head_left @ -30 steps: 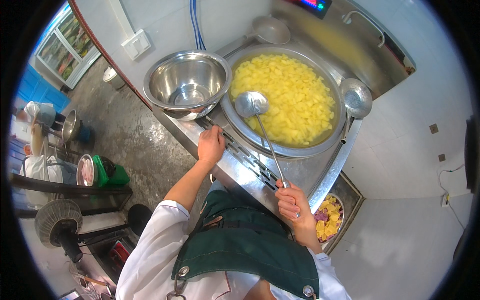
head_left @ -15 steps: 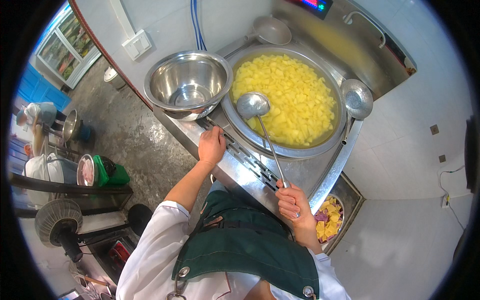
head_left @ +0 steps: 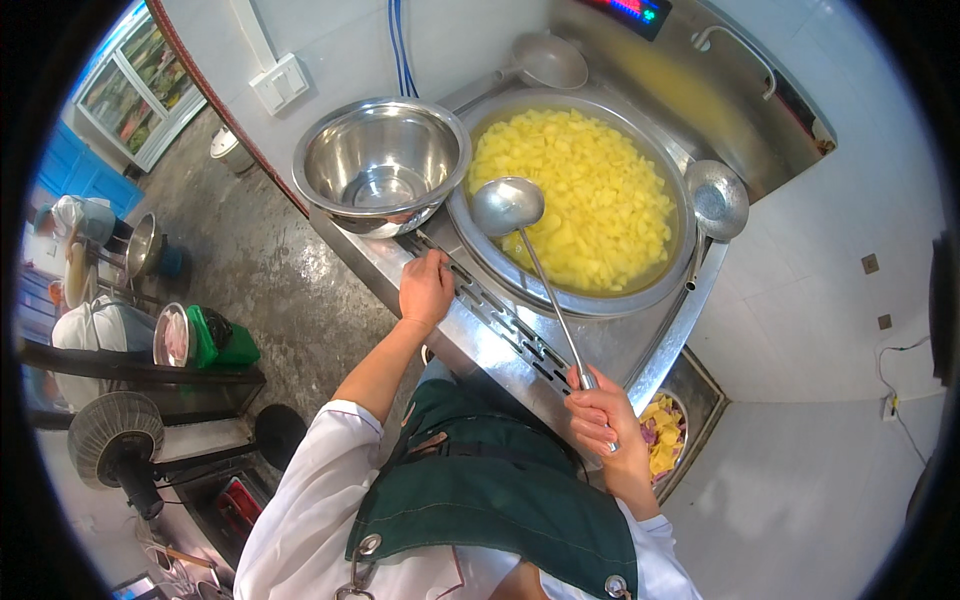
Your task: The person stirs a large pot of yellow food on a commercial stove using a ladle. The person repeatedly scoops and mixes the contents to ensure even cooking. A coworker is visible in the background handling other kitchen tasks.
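Observation:
My right hand (head_left: 600, 418) is closed round the handle of a long steel ladle (head_left: 508, 207). The ladle's bowl is over the near left part of a large round wok (head_left: 630, 302) full of pale yellow potato pieces (head_left: 575, 190) in liquid. My left hand (head_left: 427, 287) has its fingers curled on the slotted front edge of the steel stove counter (head_left: 640, 335). Just beyond that hand, a wide steel bowl (head_left: 375, 190) stands at the wok's left; no food shows inside it.
A perforated skimmer (head_left: 717, 200) lies right of the wok, and another ladle (head_left: 550, 62) behind it. A bent tap (head_left: 735, 55) is mounted on the back panel. Below right is a basin of yellow and purple pieces (head_left: 662, 432). Far left stand a fan (head_left: 117, 450) and a green bin (head_left: 225, 342).
My right hand has moved slightly right with the ladle handle. The ladle's bowl stays above the wok's near left side. My left hand keeps its place on the counter edge.

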The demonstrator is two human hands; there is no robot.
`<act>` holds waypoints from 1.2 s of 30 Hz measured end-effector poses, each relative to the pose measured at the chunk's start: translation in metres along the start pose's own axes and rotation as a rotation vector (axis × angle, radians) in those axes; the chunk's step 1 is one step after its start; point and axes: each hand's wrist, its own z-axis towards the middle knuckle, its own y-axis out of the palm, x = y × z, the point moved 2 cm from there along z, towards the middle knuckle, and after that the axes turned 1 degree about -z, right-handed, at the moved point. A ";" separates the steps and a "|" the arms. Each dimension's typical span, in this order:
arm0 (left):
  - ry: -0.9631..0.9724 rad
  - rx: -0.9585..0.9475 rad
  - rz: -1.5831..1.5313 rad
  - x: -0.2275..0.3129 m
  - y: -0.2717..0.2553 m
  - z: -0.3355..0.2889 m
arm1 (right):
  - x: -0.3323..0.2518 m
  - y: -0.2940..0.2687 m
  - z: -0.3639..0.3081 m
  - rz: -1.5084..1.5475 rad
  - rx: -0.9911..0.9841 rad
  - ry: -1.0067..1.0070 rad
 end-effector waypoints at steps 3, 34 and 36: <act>-0.033 -0.001 0.021 0.001 -0.003 -0.001 | 0.003 0.002 -0.006 -0.076 0.041 0.018; 0.017 -0.028 0.085 0.010 -0.011 0.007 | 0.003 -0.033 0.035 0.122 -0.054 0.000; 0.019 -0.027 0.089 0.010 -0.011 0.007 | 0.001 -0.027 0.029 0.116 -0.076 -0.023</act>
